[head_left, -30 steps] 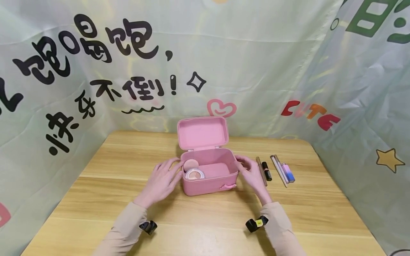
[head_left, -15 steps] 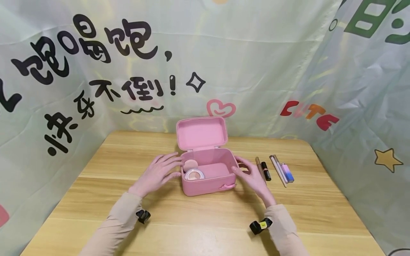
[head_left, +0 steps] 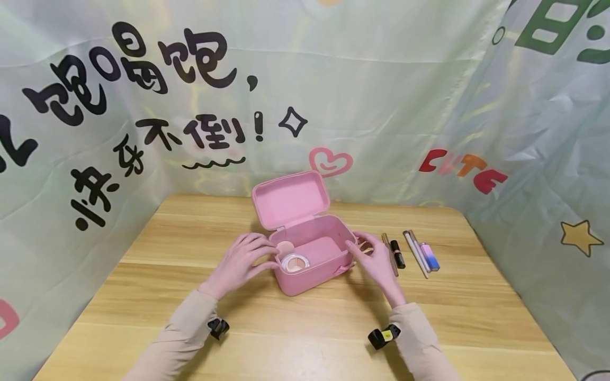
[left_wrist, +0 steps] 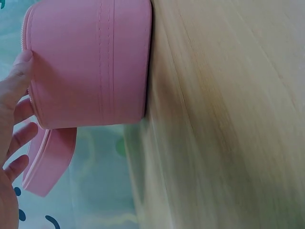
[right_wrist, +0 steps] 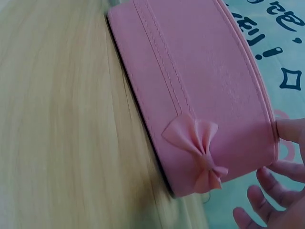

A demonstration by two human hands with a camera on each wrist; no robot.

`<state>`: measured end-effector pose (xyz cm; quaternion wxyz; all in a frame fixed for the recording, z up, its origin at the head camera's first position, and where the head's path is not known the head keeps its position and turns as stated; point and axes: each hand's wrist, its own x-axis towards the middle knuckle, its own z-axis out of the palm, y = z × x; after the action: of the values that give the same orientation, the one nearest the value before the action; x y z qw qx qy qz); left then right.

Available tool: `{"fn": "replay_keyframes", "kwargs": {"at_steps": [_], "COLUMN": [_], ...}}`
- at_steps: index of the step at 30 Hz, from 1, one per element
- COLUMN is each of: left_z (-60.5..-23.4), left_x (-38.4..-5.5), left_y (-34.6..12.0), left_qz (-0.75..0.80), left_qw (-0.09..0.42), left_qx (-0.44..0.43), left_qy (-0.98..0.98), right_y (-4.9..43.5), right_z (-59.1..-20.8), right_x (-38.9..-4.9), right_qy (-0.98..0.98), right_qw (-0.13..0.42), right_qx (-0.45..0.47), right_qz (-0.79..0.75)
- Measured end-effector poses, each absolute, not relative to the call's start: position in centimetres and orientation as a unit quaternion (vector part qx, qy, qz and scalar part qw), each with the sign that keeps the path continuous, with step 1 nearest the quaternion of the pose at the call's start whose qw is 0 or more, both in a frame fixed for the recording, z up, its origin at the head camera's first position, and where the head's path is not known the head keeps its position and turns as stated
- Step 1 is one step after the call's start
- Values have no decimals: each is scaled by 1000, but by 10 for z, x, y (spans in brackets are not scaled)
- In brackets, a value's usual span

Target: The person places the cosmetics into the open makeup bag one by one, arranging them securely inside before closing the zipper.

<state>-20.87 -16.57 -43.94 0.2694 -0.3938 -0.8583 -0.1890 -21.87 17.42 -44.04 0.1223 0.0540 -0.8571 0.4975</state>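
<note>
A pink makeup case (head_left: 310, 275) stands on the wooden table, its lid (head_left: 292, 200) raised and its front turned at an angle. Inside at the left lie a round compact (head_left: 295, 262) and a round pale pink puff-like piece (head_left: 285, 247). My left hand (head_left: 240, 263) holds the left rim, with the thumb (left_wrist: 24, 64) against the side wall by the zipper. With my right hand (head_left: 376, 259) I grip the right front corner, thumb at the rim and fingers along the side. A pink bow (right_wrist: 202, 152) decorates the front, seen in the right wrist view.
Right of the case lie a slim brown pencil-like stick (head_left: 389, 255), a black lipstick-like tube (head_left: 397, 254), two slender sticks (head_left: 416, 254) and a pink-to-blue tube (head_left: 430, 256). A printed cloth (head_left: 381, 106) hangs behind the table (head_left: 295, 338).
The case has turned counterclockwise as seen from above, its lid swinging left and its front left corner coming nearer. My left hand drew back from the case, then returned to its rim.
</note>
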Motion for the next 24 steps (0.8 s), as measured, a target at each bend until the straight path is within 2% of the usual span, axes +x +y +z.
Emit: {"fn": "replay_keyframes", "kwargs": {"at_steps": [14, 24], "left_z": [-441, -440], "left_x": [-206, -195], "left_y": [-159, -135], "left_qz": [-207, -163], "left_qw": [263, 327], "left_qx": [-375, -361], "left_qy": [-865, -858], "right_y": [168, 155], "right_z": [-436, -431], "right_x": [-218, -219], "right_qy": [-866, -874], "right_qw": [99, 43], "right_qx": [33, 35], "right_qz": [488, 483]}}
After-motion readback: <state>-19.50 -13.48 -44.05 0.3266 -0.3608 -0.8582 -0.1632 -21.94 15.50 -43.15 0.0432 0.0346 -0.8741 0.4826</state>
